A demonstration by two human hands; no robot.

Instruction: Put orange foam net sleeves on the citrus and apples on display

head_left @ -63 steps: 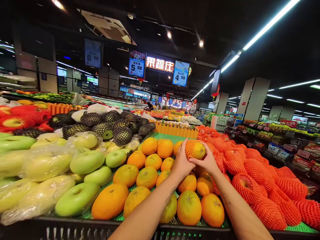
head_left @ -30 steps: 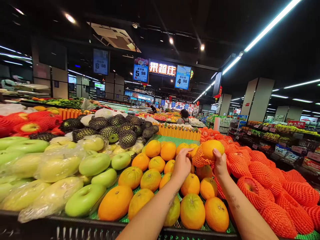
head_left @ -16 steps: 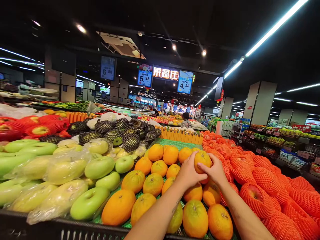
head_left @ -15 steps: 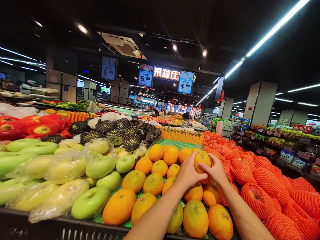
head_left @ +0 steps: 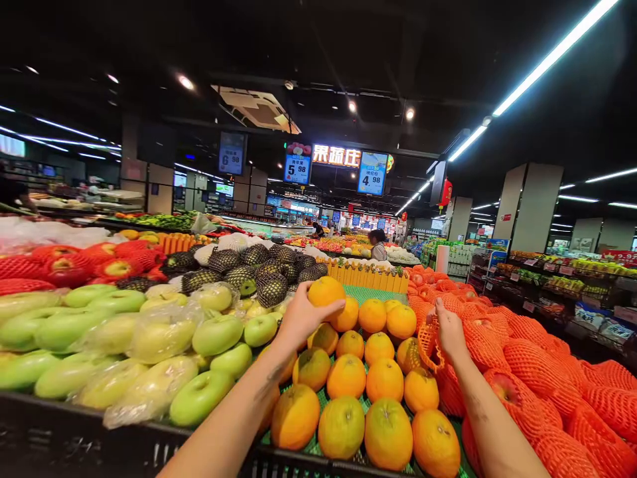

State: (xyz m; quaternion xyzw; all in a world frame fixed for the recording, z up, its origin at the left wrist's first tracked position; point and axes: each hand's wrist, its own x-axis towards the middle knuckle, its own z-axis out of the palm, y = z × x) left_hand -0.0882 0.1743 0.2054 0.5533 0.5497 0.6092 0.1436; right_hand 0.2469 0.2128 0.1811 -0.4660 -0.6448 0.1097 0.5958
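Near the middle of the frame, the left hand [head_left: 297, 317] is gripping a bare orange [head_left: 326, 292], fingers curling round its far side and thumb lying across its front. That orange is sitting at the upper left of the loose oranges [head_left: 385, 380]; whether it is resting on them is hard to tell. Right of centre, the right hand [head_left: 450, 330] is half closing, thumb up, and an orange net sleeve [head_left: 428, 342] is dangling from its grasp beside the red-netted fruit [head_left: 527, 352]. Unwrapping this fruit seems finished; both fruit and sleeve are still waiting to be released. Half a second ago both hands were cupping the orange together right of centre; now they are standing well apart, the fruit lying further left.
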